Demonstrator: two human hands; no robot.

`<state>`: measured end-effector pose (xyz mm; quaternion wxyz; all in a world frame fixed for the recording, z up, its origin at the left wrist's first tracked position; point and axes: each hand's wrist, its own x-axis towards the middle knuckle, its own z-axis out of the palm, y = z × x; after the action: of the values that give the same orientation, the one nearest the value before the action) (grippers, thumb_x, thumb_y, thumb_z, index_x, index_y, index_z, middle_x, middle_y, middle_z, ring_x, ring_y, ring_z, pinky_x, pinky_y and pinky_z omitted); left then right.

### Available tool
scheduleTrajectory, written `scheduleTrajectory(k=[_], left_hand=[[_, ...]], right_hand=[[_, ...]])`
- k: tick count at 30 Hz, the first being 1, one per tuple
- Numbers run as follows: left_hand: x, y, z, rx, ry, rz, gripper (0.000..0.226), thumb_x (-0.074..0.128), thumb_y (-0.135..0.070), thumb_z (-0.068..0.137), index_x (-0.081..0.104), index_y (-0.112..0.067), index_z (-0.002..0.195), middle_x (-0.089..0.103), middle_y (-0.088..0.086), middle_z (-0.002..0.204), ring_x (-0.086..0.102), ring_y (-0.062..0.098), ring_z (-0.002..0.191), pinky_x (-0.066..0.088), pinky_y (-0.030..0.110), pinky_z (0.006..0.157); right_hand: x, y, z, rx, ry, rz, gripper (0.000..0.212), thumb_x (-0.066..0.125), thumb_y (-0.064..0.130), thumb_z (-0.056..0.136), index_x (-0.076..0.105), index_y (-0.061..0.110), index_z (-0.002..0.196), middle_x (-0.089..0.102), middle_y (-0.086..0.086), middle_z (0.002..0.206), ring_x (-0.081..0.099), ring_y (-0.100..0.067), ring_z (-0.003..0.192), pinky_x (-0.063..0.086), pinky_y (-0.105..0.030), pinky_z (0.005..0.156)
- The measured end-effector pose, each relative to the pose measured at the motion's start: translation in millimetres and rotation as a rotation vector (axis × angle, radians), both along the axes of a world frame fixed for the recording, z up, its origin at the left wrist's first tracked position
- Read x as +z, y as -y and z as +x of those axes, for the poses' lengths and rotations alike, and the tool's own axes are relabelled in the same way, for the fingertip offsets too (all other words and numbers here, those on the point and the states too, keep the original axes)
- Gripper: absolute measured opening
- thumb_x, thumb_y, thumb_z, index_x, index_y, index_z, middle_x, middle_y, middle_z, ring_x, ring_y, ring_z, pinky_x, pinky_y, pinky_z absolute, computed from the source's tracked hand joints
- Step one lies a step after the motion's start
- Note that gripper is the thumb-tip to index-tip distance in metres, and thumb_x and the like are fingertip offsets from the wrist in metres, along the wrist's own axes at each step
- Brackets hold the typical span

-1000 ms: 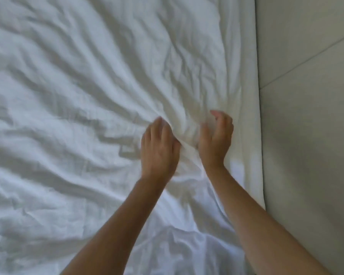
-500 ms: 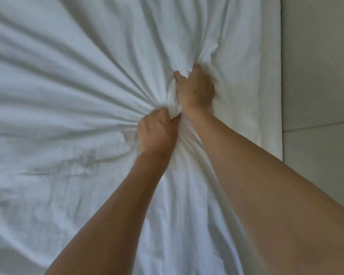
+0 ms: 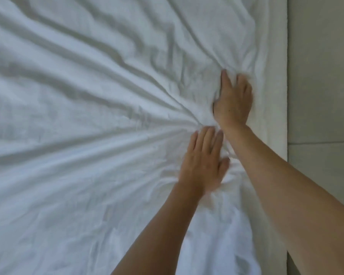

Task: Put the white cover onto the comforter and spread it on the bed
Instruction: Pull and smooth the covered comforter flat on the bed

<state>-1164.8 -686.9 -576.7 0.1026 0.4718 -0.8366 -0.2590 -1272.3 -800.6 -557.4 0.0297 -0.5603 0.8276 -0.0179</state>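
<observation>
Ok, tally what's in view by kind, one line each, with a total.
Hands: 2, the left hand and the right hand, both resting on the fabric
White cover: 1
Bed edge: 1
Floor: 1
Total: 5

This is a bedroom, in a home or perhaps a hotel room. A bed (image 3: pixel 274 56) fills nearly the whole view, spread with a rumpled white cover (image 3: pixel 87 135). Along its right edge runs a pale floor (image 3: pixel 322 76) of large tiles with one thin seam.
</observation>
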Motion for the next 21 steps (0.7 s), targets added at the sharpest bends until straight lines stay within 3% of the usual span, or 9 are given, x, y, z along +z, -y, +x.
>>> scheduleTrajectory(k=[3,4,6,8,9,12,15,19,21], left_hand=[[2.7,-31.1,5.0,-0.144,0.082,0.022,0.069,0.017,-0.049,0.1,0.01,-0.006,0.154,0.005,0.018,0.161,-0.005,0.029,0.15,0.0,0.045,0.122],[5.0,-39.8,6.0,-0.176,0.078,0.042,0.069,0.016,-0.049,0.1,0.014,-0.006,0.154,0.01,0.018,0.161,-0.003,0.029,0.15,-0.001,0.045,0.121],[15.0,-58.8,4.6,-0.216,-0.02,0.022,0.062,0.032,-0.045,0.097,0.039,-0.005,0.144,0.04,0.017,0.149,0.02,0.029,0.144,0.007,0.041,0.12],[24.0,-74.1,11.1,-0.294,-0.078,-0.016,0.055,0.052,-0.038,0.092,0.049,-0.005,0.136,0.048,0.015,0.142,0.026,0.026,0.138,0.008,0.034,0.118],[22.4,-79.9,25.1,-0.37,-0.093,0.012,0.053,0.054,-0.036,0.094,0.049,-0.006,0.138,0.045,0.015,0.145,0.026,0.026,0.141,0.007,0.034,0.119],[8.3,-73.9,127.4,-0.449,-0.07,-0.122,0.043,0.047,-0.03,0.098,0.056,-0.009,0.135,0.05,0.014,0.143,0.041,0.03,0.138,0.022,0.042,0.118],[7.1,-58.8,272.2,-0.063,0.149,-0.231,0.045,0.044,-0.029,0.101,0.049,-0.005,0.139,0.045,0.017,0.146,0.043,0.034,0.135,0.027,0.044,0.115],[47.5,-60.6,413.8,0.512,0.365,-0.277,0.054,0.04,-0.036,0.099,0.04,-0.007,0.145,0.032,0.021,0.154,0.028,0.04,0.141,0.003,0.034,0.118],[45.0,-68.7,494.0,0.728,0.457,-0.216,0.054,0.037,-0.04,0.101,0.035,-0.014,0.148,0.023,0.019,0.158,0.022,0.039,0.144,0.003,0.036,0.119]], right_hand=[[33.2,17.5,24.4,0.076,0.025,-0.243,0.051,0.044,0.011,0.091,0.047,0.019,0.141,0.032,-0.018,0.152,0.029,-0.035,0.141,0.024,-0.042,0.116],[40.6,15.6,44.5,0.163,0.045,-0.337,0.05,0.045,0.015,0.092,0.046,0.018,0.142,0.033,-0.019,0.152,0.029,-0.036,0.141,0.025,-0.044,0.116],[32.5,-7.1,89.7,0.498,0.138,-0.374,0.051,0.047,0.027,0.094,0.045,0.017,0.144,0.035,-0.02,0.151,0.03,-0.037,0.141,0.025,-0.05,0.115],[4.7,-53.0,116.5,0.782,0.188,-0.177,0.053,0.046,0.035,0.095,0.043,0.019,0.145,0.032,-0.016,0.154,0.028,-0.034,0.143,0.024,-0.052,0.114],[-11.6,-72.9,113.1,0.797,0.182,-0.087,0.053,0.044,0.037,0.097,0.042,0.019,0.146,0.031,-0.014,0.155,0.026,-0.031,0.144,0.025,-0.05,0.114],[-40.0,-103.9,79.2,0.491,0.157,-0.089,0.053,0.038,0.035,0.1,0.039,0.011,0.147,0.032,-0.014,0.154,0.028,-0.027,0.144,0.022,-0.042,0.117],[-36.7,-108.4,77.2,0.414,0.046,-0.098,0.054,0.034,0.035,0.1,0.037,0.009,0.147,0.033,-0.015,0.153,0.03,-0.028,0.143,0.021,-0.043,0.117],[-38.8,-126.3,79.0,0.358,0.011,-0.059,0.057,0.025,0.036,0.102,0.03,0.003,0.148,0.028,-0.02,0.154,0.027,-0.033,0.143,0.018,-0.049,0.115],[-41.2,-136.2,79.6,0.332,0.002,-0.067,0.057,0.023,0.034,0.101,0.028,0.002,0.148,0.027,-0.021,0.155,0.024,-0.034,0.144,0.016,-0.05,0.115]])
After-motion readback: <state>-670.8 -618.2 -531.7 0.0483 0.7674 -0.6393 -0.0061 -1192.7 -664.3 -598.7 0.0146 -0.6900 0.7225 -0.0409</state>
